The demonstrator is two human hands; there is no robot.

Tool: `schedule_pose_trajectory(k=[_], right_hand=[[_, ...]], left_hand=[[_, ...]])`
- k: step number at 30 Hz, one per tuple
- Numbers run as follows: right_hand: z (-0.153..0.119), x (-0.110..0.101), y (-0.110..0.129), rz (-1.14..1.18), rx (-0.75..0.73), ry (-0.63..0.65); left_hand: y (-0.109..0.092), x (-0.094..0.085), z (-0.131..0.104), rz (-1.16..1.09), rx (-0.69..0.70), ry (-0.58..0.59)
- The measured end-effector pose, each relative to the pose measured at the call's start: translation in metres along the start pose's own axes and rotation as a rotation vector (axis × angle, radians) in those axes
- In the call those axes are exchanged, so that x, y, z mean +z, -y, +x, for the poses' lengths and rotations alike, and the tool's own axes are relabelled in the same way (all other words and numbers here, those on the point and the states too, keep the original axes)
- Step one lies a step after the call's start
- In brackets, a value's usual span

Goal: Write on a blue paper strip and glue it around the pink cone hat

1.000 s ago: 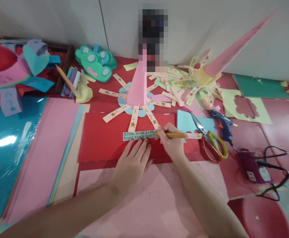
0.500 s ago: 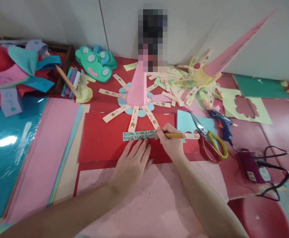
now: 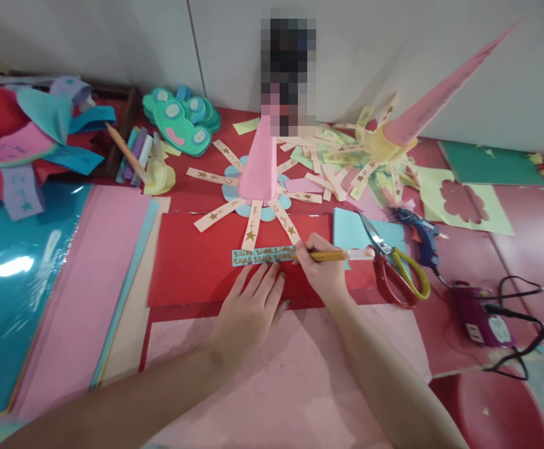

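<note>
A narrow blue paper strip (image 3: 260,255) with gold writing lies on a red paper sheet (image 3: 192,268). My left hand (image 3: 250,312) rests flat just below the strip, fingertips touching its lower edge. My right hand (image 3: 321,271) grips a yellow pen (image 3: 341,255), its tip at the strip's right end. Just beyond stands a pink paper cone (image 3: 258,165) with star-marked cream strips (image 3: 252,226) fanned out around its base.
Scissors (image 3: 393,262) with red and yellow handles lie right of my right hand, beside a blue glue gun (image 3: 416,231) and a purple power strip (image 3: 480,318). Stacked coloured sheets (image 3: 80,287) lie at left. A second long pink cone (image 3: 435,100) leans at back right among paper scraps.
The pen and my right hand have shifted very slightly to the left along the strip's right end. My left hand has stayed in place.
</note>
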State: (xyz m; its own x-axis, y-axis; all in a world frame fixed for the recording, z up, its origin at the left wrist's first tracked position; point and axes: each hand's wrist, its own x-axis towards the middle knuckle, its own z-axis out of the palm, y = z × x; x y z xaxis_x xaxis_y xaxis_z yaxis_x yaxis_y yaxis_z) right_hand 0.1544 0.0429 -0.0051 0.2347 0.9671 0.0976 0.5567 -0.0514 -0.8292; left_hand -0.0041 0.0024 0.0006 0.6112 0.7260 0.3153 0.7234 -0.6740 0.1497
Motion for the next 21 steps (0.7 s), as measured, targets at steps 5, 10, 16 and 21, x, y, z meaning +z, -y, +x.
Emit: schedule_pose_trajectory(k=[5,10,16,21], right_hand=[[0.000,-0.001,0.002,0.006,0.004,0.014],[0.000,-0.001,0.002,-0.016,-0.020,0.004],[0.004,-0.012,0.001,0.128,0.034,-0.125],[0.018,-0.034,-0.003,0.188,0.074,-0.357]], left_hand=[[0.000,0.000,0.000,-0.001,-0.008,0.009],[0.000,0.000,0.000,0.016,0.005,0.019],[0.001,0.001,-0.001,0.048,0.019,0.029],[0.000,0.002,-0.002,0.040,0.004,0.037]])
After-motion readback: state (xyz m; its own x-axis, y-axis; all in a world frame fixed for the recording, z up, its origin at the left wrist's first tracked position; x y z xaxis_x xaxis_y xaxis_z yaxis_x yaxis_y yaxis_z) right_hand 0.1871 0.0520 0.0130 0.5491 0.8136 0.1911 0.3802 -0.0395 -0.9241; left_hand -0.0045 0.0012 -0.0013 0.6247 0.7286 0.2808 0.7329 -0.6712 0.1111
